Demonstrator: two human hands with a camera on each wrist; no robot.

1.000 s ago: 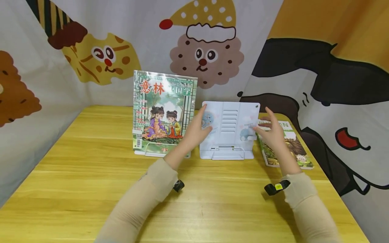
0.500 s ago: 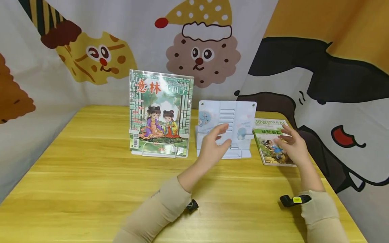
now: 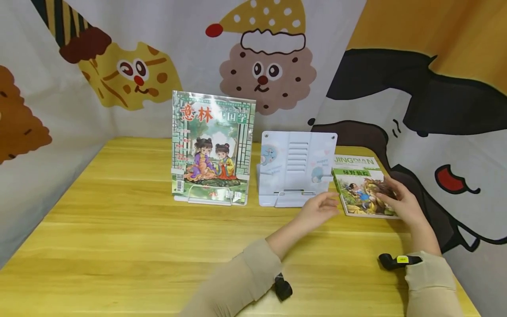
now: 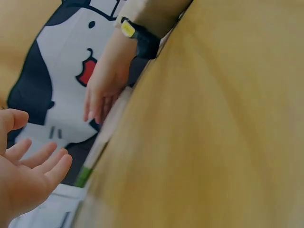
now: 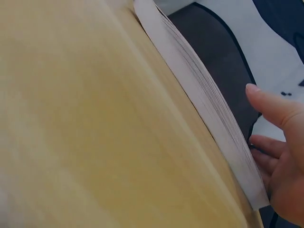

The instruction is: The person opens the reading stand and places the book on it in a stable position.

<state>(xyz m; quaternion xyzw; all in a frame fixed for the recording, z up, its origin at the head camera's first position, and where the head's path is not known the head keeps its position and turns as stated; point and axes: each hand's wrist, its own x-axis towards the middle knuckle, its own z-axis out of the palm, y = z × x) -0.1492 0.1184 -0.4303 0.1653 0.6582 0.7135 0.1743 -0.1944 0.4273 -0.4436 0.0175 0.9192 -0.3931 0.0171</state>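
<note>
A paperback book (image 3: 358, 187) with a green and white cover lies flat at the right of the table. My right hand (image 3: 408, 204) is at its right edge, thumb above the cover and fingers at the far side; in the right wrist view the page edges (image 5: 209, 104) show beside that hand (image 5: 285, 147). My left hand (image 3: 317, 209) hovers in front of the book's left side, fingers loosely spread and holding nothing. Behind that hand stands a pale blue book stand (image 3: 297, 154) with a clear front holder. The left wrist view shows the left hand (image 4: 28, 175) palm-up, apart from the book.
To the left, a glossy magazine (image 3: 211, 145) stands upright on another stand (image 3: 210, 201) with a clear front holder. A printed curtain (image 3: 150, 26) hangs behind the wooden table (image 3: 119, 246) and along its right side.
Both hands have left the sides of the pale blue stand and moved right and nearer. The right hand has reached the book's right edge; the left has come towards its left side.
</note>
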